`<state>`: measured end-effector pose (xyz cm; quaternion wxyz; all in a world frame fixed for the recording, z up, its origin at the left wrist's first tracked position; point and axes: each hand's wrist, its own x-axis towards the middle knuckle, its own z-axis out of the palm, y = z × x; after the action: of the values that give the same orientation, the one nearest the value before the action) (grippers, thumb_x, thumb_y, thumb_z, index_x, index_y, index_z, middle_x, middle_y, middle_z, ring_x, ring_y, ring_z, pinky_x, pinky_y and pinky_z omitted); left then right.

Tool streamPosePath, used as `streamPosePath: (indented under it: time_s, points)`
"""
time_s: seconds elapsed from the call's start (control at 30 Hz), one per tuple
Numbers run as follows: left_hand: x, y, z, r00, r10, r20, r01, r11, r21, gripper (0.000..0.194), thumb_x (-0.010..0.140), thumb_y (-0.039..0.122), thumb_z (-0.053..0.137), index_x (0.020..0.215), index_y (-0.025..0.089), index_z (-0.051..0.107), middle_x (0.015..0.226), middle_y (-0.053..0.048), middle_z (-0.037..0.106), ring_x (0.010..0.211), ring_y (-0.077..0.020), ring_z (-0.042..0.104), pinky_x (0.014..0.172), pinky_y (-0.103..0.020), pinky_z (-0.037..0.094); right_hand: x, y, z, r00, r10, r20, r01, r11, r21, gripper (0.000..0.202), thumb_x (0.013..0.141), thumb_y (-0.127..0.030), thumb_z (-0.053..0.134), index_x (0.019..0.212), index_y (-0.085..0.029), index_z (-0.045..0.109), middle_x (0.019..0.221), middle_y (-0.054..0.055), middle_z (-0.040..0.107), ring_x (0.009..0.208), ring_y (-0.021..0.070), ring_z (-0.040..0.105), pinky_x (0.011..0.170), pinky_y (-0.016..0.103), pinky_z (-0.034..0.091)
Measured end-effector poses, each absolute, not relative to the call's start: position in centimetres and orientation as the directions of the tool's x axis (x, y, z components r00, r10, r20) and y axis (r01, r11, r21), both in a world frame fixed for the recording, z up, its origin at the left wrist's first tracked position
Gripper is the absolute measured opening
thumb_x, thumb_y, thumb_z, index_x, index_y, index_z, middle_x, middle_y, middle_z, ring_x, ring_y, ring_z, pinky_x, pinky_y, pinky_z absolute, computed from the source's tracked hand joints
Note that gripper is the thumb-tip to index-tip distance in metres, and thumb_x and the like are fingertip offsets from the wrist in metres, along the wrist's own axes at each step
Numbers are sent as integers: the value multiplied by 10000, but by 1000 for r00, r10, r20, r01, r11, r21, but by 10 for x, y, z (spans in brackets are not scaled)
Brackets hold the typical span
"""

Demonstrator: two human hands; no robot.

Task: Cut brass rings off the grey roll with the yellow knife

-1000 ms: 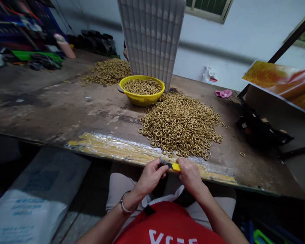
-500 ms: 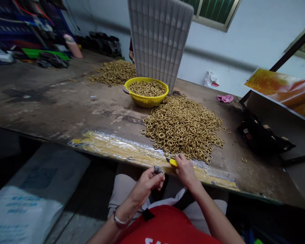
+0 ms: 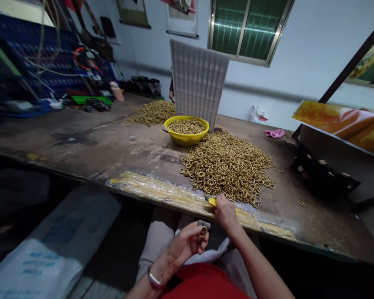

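My left hand (image 3: 187,243) is held over my lap, just off the table edge, with a brass-coloured ring (image 3: 203,231) pinched between thumb and finger. Grey wrapping (image 3: 204,224) covers a fingertip of that hand. My right hand (image 3: 226,212) is closed around a yellow utility knife (image 3: 212,202), whose dark tip points left, above the taped edge of the table. Right behind this hand spreads a large pile of brass-coloured rings (image 3: 230,166). A yellow basin (image 3: 187,138) full of similar rings stands at the pile's back left.
Behind the basin a grey ribbed panel (image 3: 199,79) stands upright, with part of another person's hand (image 3: 171,96) beside it. A second ring pile (image 3: 154,112) lies farther back. A black bag (image 3: 322,172) and pink cloth (image 3: 274,133) are at the right. Yellow tape (image 3: 162,191) covers the front edge.
My left hand has turned and dropped slightly away from the knife, so the ring in it now shows. The right hand keeps the knife near the same spot. The camera view has tilted up.
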<state>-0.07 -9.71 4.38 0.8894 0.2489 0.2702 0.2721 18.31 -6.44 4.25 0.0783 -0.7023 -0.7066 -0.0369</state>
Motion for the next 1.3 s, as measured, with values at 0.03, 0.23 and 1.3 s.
streamPosePath:
  time_s: [0.03, 0.23, 1.3]
  points:
    - [-3, -98, 42, 695, 619, -365, -351, 735, 580, 318, 675, 354, 775, 824, 129, 606, 681, -37, 618, 533, -115, 564, 450, -198, 337, 183, -65, 40, -6, 985, 172, 998, 16, -60, 174, 805, -34, 511, 900, -171, 562, 908, 59, 601, 743, 152, 571, 620, 244, 368]
    - [-13, -98, 32, 536, 697, -477, -360, 700, 617, 412, 641, 453, 807, 753, 134, 572, 630, -9, 579, 474, -79, 495, 376, -156, 231, 190, -69, 38, -9, 974, 226, 989, 42, -144, 227, 750, -4, 482, 890, -168, 553, 912, 63, 584, 744, 159, 536, 650, 255, 375]
    - [21, -76, 66, 457, 865, -207, -119, 290, 950, 283, 643, 395, 725, 705, 143, 611, 498, 58, 469, 419, -64, 368, 407, -178, 265, 179, -144, 95, 50, 998, 32, 938, -36, -346, 132, 805, -98, 509, 869, -179, 590, 879, 55, 635, 786, 166, 565, 681, 253, 363]
